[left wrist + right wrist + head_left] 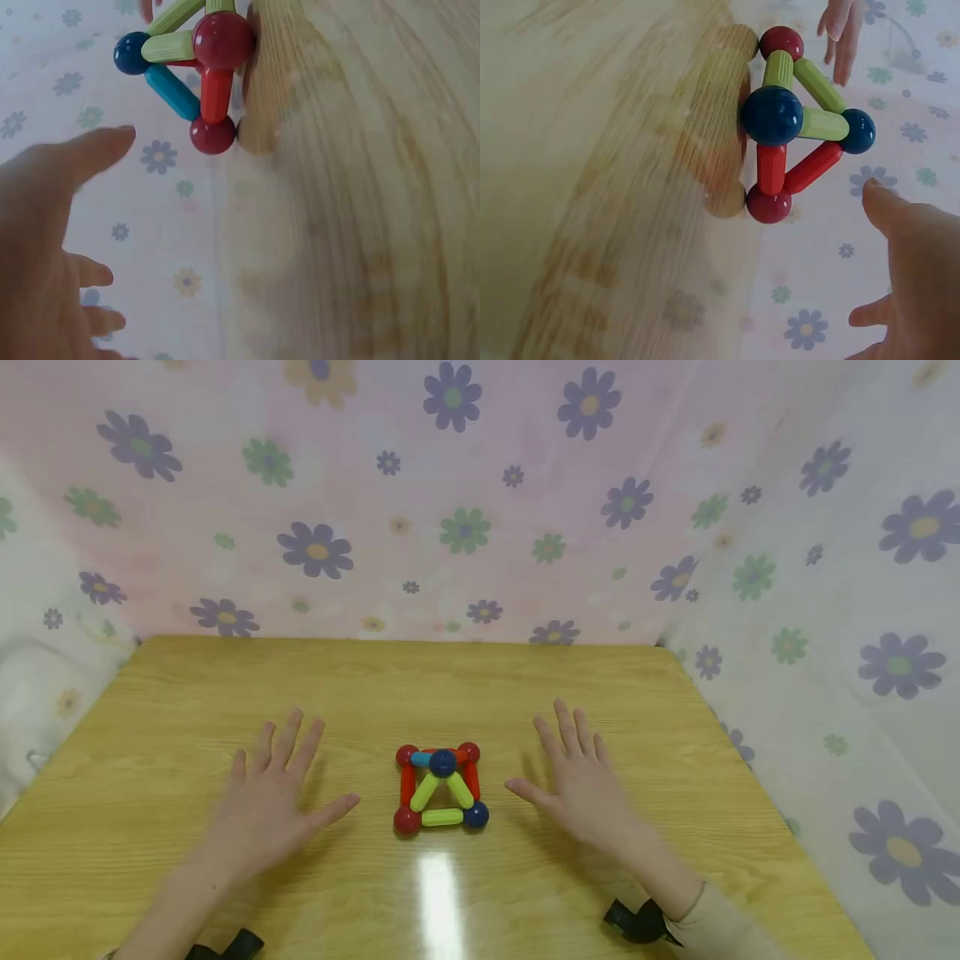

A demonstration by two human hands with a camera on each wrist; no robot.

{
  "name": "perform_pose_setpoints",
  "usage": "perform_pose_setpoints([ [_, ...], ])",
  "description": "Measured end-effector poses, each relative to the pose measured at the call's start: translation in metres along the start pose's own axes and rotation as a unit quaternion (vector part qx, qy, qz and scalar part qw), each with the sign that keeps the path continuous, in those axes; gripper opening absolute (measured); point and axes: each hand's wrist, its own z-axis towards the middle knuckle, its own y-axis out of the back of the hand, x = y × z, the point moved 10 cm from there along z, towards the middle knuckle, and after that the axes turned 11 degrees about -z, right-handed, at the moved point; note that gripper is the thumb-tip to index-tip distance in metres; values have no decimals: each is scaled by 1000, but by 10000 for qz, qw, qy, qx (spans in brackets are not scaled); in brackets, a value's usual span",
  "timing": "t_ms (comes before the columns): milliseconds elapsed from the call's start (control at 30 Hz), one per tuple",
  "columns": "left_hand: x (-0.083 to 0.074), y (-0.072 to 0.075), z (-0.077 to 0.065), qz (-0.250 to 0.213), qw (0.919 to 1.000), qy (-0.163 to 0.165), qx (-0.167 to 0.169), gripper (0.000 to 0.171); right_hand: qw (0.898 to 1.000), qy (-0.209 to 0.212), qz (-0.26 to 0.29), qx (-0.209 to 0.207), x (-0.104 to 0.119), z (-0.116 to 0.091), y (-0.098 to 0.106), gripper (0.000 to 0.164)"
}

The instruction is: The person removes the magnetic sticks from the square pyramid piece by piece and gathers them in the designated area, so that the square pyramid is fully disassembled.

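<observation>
A small pyramid of magnetic rods and balls (pixel 442 817) stands on the table between my two hands. Red and dark blue balls mark its base corners, joined by red and yellow-green rods. A dark blue ball (pixel 442 763) tops it, with yellow-green, light blue and red rods sloping up to it. My left hand (pixel 262 806) is held to the left of the pyramid, fingers spread and straight, touching nothing. On the other side my right hand (pixel 588 793) is likewise spread, its thumb pointing at the pyramid but apart from it. Both wrist views show the pyramid beyond the thumbs.
The wood-grain table (pixel 360 685) reflects a bright light near its front. A flowered curtain (pixel 465 577) hangs behind it and along both sides. Black wrist straps show at the left wrist (pixel 228 947) and the right wrist (pixel 637 922).
</observation>
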Motion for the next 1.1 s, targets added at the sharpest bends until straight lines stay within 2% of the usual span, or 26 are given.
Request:
perform_pose_setpoints([
  [100, -5, -15, 1, -647, 9970, 92, 416, 113, 9987, 61, 480, -138, 9, 1, 2, 92],
  [200, -11, -29, 1, -1385, 9875, 196, 721, 117, 9918, 132, 1236, -289, 17, 2, 8, 81],
  [267, -14, -38, 1, -1788, 9796, 250, 878, 117, 9801, 239, 1949, -280, 24, 3, 10, 72],
  [333, -18, -45, 3, -2116, 9719, 257, 998, 115, 9632, 377, 2653, -201, 32, 5, 10, 63],
  [433, -24, -56, 7, -2463, 9618, 283, 1163, 112, 9391, 511, 3397, -66, 42, 8, 7, 55],
  [533, -28, -63, 12, -2641, 9560, 300, 1239, 112, 9267, 552, 3716, -21, 50, 14, 5, 50],
  [733, -32, -74, 20, -2767, 9526, 213, 1251, 115, 9087, 535, 4134, 215, 61, 24, -6, 50],
  [867, -32, -80, 22, -2856, 9492, 215, 1300, 119, 9042, 627, 4214, 298, 70, 28, -11, 51],
  [1100, -31, -84, 26, -2925, 9466, 90, 1350, 120, 9083, 645, 4127, 246, 80, 34, -11, 47],
])
